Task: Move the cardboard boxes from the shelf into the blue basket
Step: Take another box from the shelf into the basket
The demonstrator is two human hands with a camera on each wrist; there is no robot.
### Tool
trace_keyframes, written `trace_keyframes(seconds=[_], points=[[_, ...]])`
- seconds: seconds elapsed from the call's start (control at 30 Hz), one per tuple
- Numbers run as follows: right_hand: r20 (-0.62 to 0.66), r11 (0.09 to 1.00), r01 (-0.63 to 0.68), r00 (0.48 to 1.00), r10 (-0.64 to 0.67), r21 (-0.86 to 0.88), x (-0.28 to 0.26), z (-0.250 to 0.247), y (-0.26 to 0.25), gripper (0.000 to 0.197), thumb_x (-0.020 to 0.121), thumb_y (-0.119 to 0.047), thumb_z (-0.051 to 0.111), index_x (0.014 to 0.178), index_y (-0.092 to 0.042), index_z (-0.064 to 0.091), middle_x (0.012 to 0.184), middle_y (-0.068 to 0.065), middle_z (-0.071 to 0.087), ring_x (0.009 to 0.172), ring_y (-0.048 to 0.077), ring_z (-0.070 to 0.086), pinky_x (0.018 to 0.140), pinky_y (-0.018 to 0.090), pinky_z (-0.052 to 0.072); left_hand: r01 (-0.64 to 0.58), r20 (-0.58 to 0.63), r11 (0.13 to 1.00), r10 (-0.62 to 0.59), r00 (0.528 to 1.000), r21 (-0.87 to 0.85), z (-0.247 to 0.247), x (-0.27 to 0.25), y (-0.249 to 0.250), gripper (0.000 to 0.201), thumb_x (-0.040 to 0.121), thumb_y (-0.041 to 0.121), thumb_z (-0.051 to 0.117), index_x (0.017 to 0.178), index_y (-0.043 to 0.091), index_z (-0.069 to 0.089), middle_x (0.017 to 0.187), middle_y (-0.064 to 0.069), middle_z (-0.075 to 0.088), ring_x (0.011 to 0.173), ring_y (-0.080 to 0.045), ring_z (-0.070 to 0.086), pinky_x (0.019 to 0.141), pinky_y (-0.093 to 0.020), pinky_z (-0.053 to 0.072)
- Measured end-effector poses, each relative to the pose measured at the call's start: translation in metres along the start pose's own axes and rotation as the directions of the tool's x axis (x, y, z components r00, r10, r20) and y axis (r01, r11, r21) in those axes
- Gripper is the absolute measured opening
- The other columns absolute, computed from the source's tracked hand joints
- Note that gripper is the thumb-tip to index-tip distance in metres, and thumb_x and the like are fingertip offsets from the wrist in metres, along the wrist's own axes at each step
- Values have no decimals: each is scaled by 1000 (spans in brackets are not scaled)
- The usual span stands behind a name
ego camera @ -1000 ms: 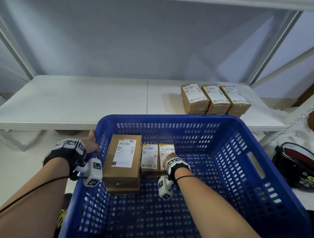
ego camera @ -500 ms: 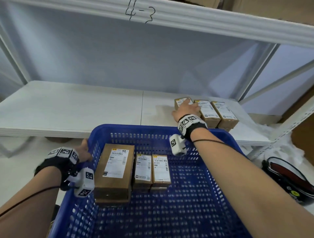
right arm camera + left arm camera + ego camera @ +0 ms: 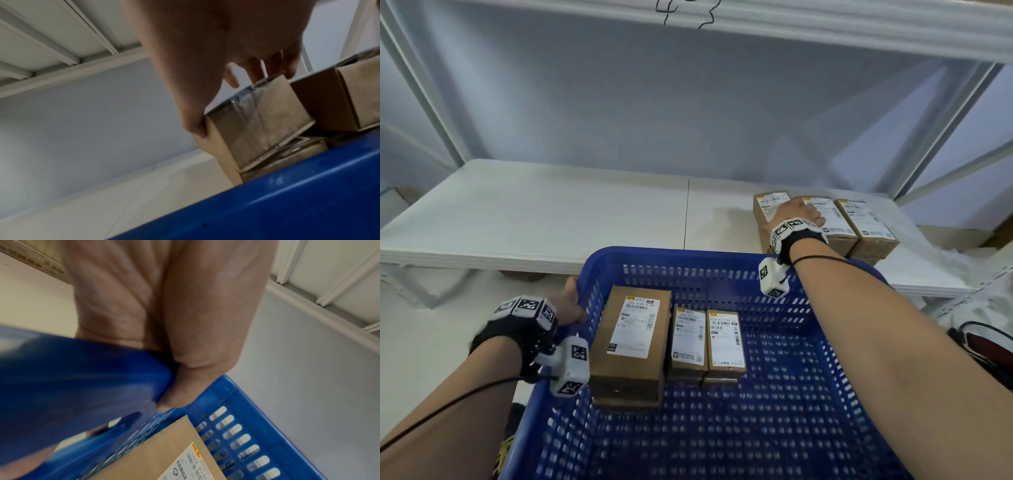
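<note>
The blue basket (image 3: pixel 835 346) holds one large cardboard box (image 3: pixel 633 335) and two small boxes (image 3: pixel 688 339) (image 3: pixel 726 339) side by side. My left hand (image 3: pixel 571 303) grips the basket's left rim (image 3: pixel 236 391), thumb inside it. On the white shelf (image 3: pixel 551 219) at the right stand three small labelled boxes in a row. My right hand (image 3: pixel 796 214) reaches over the basket's far rim and grips the leftmost box (image 3: pixel 263 123). Its thumb is on the box's left side and its fingers (image 3: pixel 267 71) on the far top edge. That box is tilted above another box (image 3: pixel 287 155) under it.
The middle box (image 3: pixel 832 222) and the right box (image 3: pixel 868 221) stand close beside the gripped one, on a lower layer of boxes. An upper shelf board (image 3: pixel 791 24) hangs overhead. A slanted shelf brace (image 3: pixel 941 133) rises at the right. A dark bag (image 3: pixel 983 346) lies right of the basket.
My right hand left the basket, reached to the shelf and took hold of the leftmost box. The view tilted upward. The left hand stayed on the rim.
</note>
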State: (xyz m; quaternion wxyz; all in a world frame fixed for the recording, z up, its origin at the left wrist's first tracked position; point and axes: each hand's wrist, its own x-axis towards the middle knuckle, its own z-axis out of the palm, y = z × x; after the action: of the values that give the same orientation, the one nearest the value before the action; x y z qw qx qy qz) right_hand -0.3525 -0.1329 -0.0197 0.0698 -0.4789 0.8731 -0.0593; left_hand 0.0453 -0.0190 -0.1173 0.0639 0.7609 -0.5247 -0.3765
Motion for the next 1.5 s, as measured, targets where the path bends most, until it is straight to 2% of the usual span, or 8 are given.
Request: trace_keyframes(seconds=[0.17,0.47,0.7,0.83,1.0,1.17,1.33,1.5], points=[[-58,994,66,996,-61,92,-14,-1,-1,123,68,-50,81,149,5,8,146,28,29,134,43,33,112,51,31,2,27,1000,-1,1000,-9,-1,6,-5,73,72,-3,64,132,12,26,110,-30,57,99,-46,61,86,-61,51],[-132,958,171,981,-144,230,-88,-14,24,110,60,-60,78,138,-3,27,135,18,32,124,39,39,102,51,42,6,-3,999,-5,1000,50,0,-2,2,77,76,-4,63,137,8,19,112,-32,57,100,-46,61,89,-58,51],[242,986,164,956,-166,26,-129,14,62,127,56,-68,74,147,-2,15,138,18,28,130,38,33,105,53,38,34,-31,993,-31,999,114,-3,-8,8,80,77,3,66,140,7,17,113,-29,58,103,-43,59,93,-52,50],[383,971,215,910,-160,-107,-136,26,76,119,68,-65,70,150,-1,13,148,18,24,137,34,24,108,49,36,49,-11,993,-49,999,107,-4,2,3,84,73,4,69,139,9,18,113,-29,57,102,-44,59,92,-55,50],[481,980,139,875,-52,-146,-129,58,93,103,67,-58,73,144,-5,31,135,16,36,124,31,41,98,39,46,60,-16,987,-58,998,147,-5,15,-6,88,69,10,70,138,13,16,113,-27,58,101,-42,60,92,-55,50],[594,957,187,804,-21,-220,-119,89,111,48,82,-44,68,114,-8,58,106,12,59,91,26,57,84,32,52,37,3,987,-38,999,155,-9,-2,3,85,69,10,71,136,11,18,110,-29,60,98,-42,62,90,-54,51],[614,968,132,789,27,-212,-109,133,119,75,72,-51,73,134,-12,54,131,16,55,114,29,57,95,34,51,-12,-18,995,14,1000,102,-6,-28,17,75,82,-1,63,141,4,17,100,-21,55,74,-28,55,60,-32,42],[634,993,20,771,60,-119,-98,174,120,86,72,-51,79,139,-6,49,140,16,51,120,28,57,94,31,50,6,-3,997,-6,1000,73,-6,-17,9,74,79,-3,65,138,6,21,110,-30,60,94,-40,61,79,-47,51]])
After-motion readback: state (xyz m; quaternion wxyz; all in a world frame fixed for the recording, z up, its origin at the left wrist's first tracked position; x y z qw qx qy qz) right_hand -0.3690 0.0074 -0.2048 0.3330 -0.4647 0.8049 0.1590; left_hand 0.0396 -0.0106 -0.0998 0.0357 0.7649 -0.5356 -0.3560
